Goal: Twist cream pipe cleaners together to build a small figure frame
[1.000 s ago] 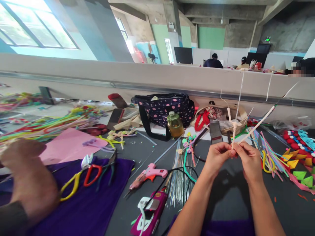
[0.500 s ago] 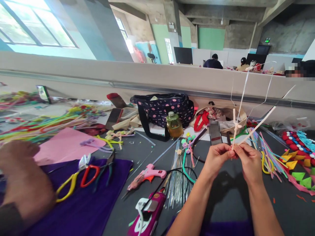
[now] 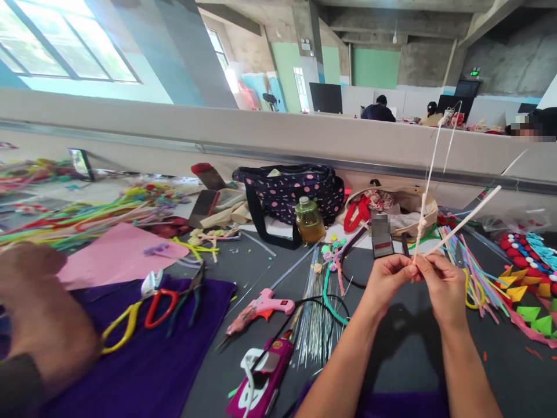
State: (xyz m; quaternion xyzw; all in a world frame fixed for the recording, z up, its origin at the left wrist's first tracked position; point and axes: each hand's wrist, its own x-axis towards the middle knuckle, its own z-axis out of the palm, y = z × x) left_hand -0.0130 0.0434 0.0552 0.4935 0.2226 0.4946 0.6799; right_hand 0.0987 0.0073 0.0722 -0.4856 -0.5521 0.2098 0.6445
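Held upright in front of me is a thin wire stem (image 3: 431,162), its lower part wrapped in pale cream fuzzy pipe cleaner and its bent wire ends rising above. My left hand (image 3: 387,287) is closed, pinching the bottom of this stem between thumb and fingers. Right beside it, thumb to thumb, my right hand (image 3: 444,290) pinches the same spot. From there a loose length of pipe cleaner (image 3: 472,216) slants up to the right. The exact crossing of the two is hidden by my fingertips.
On the dark table lie a pink glue gun (image 3: 263,307), a magenta power strip (image 3: 261,383), bare wires (image 3: 317,325), scissors (image 3: 124,328) and pliers (image 3: 194,296). A bottle (image 3: 310,220) and a patterned bag (image 3: 287,194) stand behind. Another person's arm (image 3: 43,313) is at left.
The wire stem has turned between my fingers: its spread wire ends now appear closer together. The loose pipe cleaner's tip has shifted slightly right. Both hands keep their pinch.
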